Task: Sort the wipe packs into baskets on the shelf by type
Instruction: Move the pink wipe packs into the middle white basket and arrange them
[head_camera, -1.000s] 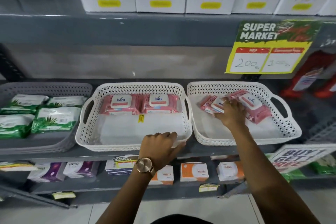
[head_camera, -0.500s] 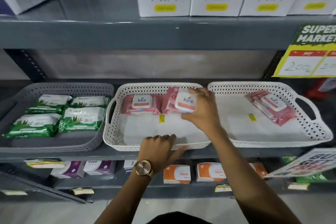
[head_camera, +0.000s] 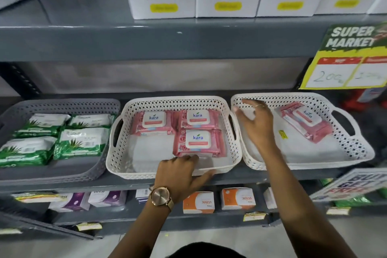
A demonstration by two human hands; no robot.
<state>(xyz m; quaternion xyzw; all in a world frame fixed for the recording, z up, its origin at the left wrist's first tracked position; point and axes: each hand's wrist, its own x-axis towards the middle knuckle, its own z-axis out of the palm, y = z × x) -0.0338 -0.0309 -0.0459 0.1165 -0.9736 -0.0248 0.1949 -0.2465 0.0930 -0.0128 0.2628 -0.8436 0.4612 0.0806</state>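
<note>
— What sits nearest?
— The left hand (head_camera: 178, 174) grips the front rim of the middle white basket (head_camera: 117, 153), fingers (head_camera: 188, 158) curled over it. Just past those fingers lies a pink Kara pack (head_camera: 199, 142); two more pink packs (head_camera: 154, 121) lie behind it.
— And the other hand?
— The right hand (head_camera: 256, 125) hovers over the right white basket (head_camera: 356, 148), its fingers released, holding nothing. One pink pack (head_camera: 305, 123) lies to their right. Green packs (head_camera: 81, 142) fill the grey basket (head_camera: 62, 104) far left.
</note>
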